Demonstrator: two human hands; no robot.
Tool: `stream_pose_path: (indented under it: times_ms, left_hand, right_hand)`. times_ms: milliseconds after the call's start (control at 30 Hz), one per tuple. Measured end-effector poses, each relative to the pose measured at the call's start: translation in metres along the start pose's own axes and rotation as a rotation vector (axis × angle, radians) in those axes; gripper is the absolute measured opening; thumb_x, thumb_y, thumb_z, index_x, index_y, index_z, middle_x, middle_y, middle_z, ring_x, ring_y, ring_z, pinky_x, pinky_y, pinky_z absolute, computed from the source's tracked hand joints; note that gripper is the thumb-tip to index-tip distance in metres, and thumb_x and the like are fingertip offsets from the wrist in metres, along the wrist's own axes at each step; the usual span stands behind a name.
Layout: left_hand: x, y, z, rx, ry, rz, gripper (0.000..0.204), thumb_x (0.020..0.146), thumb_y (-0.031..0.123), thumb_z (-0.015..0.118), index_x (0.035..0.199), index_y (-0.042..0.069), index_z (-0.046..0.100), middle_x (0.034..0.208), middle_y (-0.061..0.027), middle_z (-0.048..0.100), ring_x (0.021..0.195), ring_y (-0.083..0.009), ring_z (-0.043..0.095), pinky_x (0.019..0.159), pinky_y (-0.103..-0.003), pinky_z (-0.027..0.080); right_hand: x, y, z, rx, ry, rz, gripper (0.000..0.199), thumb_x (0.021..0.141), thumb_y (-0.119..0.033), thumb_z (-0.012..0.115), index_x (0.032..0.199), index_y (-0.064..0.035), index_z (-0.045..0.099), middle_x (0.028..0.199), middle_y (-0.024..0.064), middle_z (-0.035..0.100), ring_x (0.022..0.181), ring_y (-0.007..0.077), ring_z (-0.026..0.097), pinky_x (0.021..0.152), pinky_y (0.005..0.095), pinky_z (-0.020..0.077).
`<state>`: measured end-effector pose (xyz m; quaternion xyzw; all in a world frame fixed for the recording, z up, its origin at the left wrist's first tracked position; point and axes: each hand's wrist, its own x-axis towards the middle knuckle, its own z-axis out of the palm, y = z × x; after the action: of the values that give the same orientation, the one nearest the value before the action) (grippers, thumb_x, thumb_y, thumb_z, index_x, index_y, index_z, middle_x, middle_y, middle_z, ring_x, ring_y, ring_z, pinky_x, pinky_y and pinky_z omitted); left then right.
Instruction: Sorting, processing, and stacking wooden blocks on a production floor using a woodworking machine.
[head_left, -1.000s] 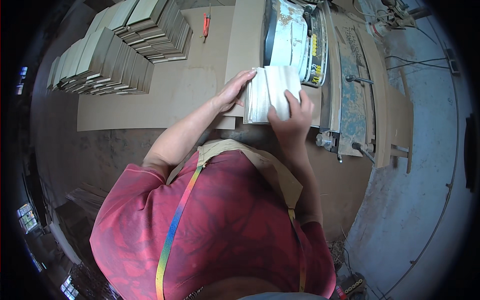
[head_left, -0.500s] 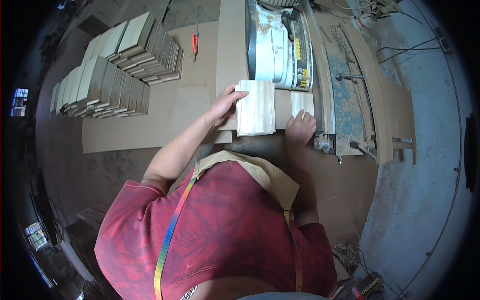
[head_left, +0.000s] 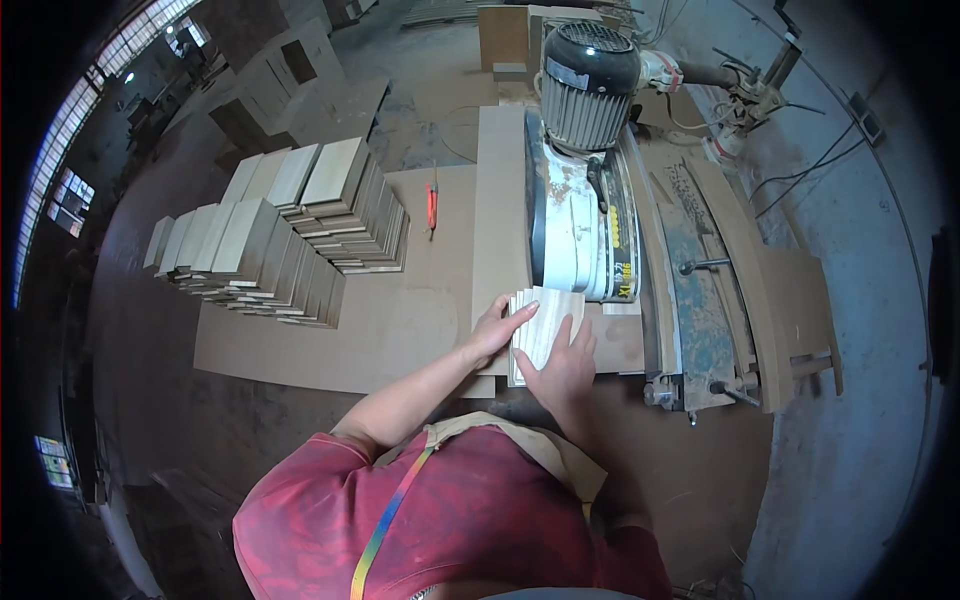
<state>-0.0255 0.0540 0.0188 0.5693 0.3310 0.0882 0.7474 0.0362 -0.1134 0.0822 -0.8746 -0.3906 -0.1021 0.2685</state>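
Observation:
A short stack of pale wooden boards [head_left: 545,330] lies at the table's front edge, before the white and black machine [head_left: 575,225]. My left hand [head_left: 493,332] grips the stack's left side, thumb over the top board. On the top board rests my right hand [head_left: 563,365], its fingers stretched out and apart, the thumb toward the stack's near left. Just right of the stack, a thin pale strip of another board [head_left: 622,309] shows at the machine's front edge. The rest of that board is hidden under the machine.
Tall stacks of wooden boards [head_left: 240,240] stand on the brown sheet [head_left: 420,330] at the left. A red-handled tool [head_left: 432,208] lies behind. Above the machine sits a ribbed motor [head_left: 590,90]; a blue metal rail with levers [head_left: 708,310] runs along its right.
My right hand has left the board at the machine and come left onto the stack. That board has slid mostly under the machine. The view has tilted up, showing the motor.

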Motion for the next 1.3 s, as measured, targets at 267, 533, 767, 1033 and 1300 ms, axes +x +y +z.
stream_pose_path:
  times_ms: [267,533,767,1033,1300]
  left_hand:
    - [0.012,-0.007,-0.006,-0.013,0.004,-0.002,0.079,0.104,0.054,0.072,0.159,0.004,0.044,0.137,-0.0211,0.064,0.108,-0.0247,0.071,0.07,-0.034,0.059]
    - [0.01,0.001,-0.018,0.054,-0.063,-0.087,0.078,0.103,0.057,0.071,0.158,0.007,0.046,0.134,-0.0185,0.065,0.101,-0.0244,0.069,0.065,-0.033,0.053]
    - [0.013,0.006,-0.018,0.063,-0.029,-0.093,0.077,0.101,0.058,0.07,0.156,0.009,0.047,0.131,-0.0168,0.066,0.094,-0.0233,0.068,0.063,-0.032,0.05]
    - [0.019,0.007,-0.016,0.136,0.045,-0.091,0.077,0.103,0.063,0.068,0.156,0.011,0.048,0.127,-0.0166,0.066,0.093,-0.0235,0.067,0.057,-0.031,0.049]
    - [0.03,-0.015,-0.009,0.11,0.012,-0.017,0.076,0.106,0.069,0.06,0.155,0.011,0.05,0.123,-0.0142,0.066,0.089,-0.0206,0.064,0.053,-0.03,0.047]
  right_hand:
    - [-0.014,0.044,0.011,0.145,0.137,0.04,0.077,0.08,-0.034,0.088,0.14,0.0086,0.065,0.141,0.0362,0.059,0.119,0.0499,0.064,0.098,0.0506,0.0582]
    - [-0.066,0.148,0.061,-0.085,0.022,0.127,0.065,0.086,-0.026,0.081,0.137,0.0098,0.064,0.136,0.0317,0.06,0.126,0.0492,0.059,0.108,0.0521,0.052]
    - [-0.011,0.176,0.111,-0.177,0.126,0.043,0.048,0.095,-0.015,0.072,0.135,0.0093,0.064,0.134,0.0277,0.061,0.13,0.0451,0.055,0.11,0.0497,0.0506]
    - [0.032,0.085,0.03,0.281,0.032,0.081,0.05,0.099,-0.028,0.076,0.132,0.008,0.066,0.133,0.0285,0.065,0.108,0.0463,0.065,0.096,0.0501,0.0557]
    - [0.011,0.011,0.02,0.122,-0.141,0.021,0.08,0.084,-0.034,0.085,0.142,0.0134,0.057,0.142,0.0429,0.052,0.109,0.0544,0.065,0.094,0.0538,0.0578]
